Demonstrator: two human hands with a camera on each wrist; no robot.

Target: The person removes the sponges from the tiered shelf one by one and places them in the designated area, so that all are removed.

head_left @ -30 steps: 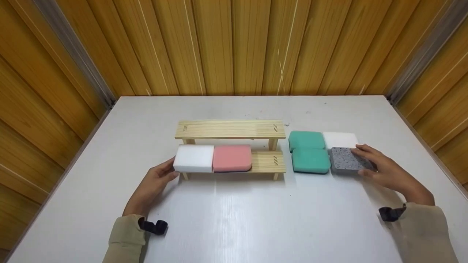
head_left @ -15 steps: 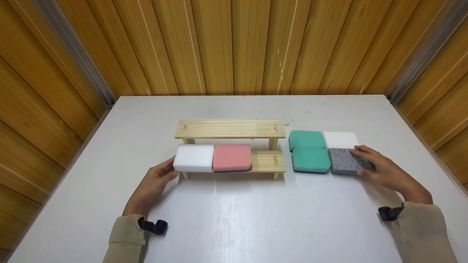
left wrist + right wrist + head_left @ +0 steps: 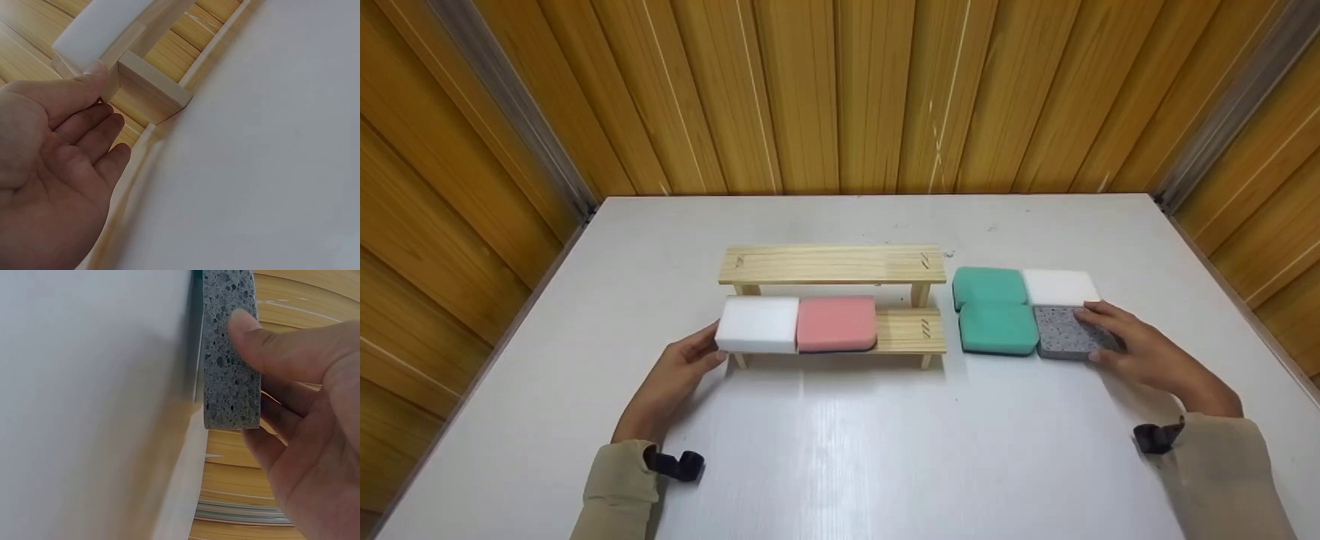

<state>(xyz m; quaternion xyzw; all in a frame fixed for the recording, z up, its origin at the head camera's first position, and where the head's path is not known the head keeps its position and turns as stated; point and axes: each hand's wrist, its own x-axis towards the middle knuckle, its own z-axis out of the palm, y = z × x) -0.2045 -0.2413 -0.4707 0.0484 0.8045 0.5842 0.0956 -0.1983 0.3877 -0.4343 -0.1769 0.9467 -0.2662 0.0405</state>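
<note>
The grey block [image 3: 1063, 330] is pinched by the right hand [image 3: 1156, 356]; the wooden stand [image 3: 832, 265], at one end, by the left hand [image 3: 677, 375].

A two-step stand [image 3: 810, 264] is on a table [image 3: 840, 442], before a wall [image 3: 840, 97]. Its upper shelf [image 3: 847, 266] is behind the lower shelf [image 3: 904, 331]. On the lower shelf, one block [image 3: 757, 322] lies at the left end, with a second block [image 3: 837, 322] just right of it. The left hand [image 3: 675, 375] is at that left end. Right of the stand, four blocks form a square: back-left block [image 3: 990, 285], back-right block [image 3: 1061, 286], front-left block [image 3: 997, 328], front-right block [image 3: 1065, 331]. The right hand [image 3: 1155, 356] grips the last from its right side.
</note>
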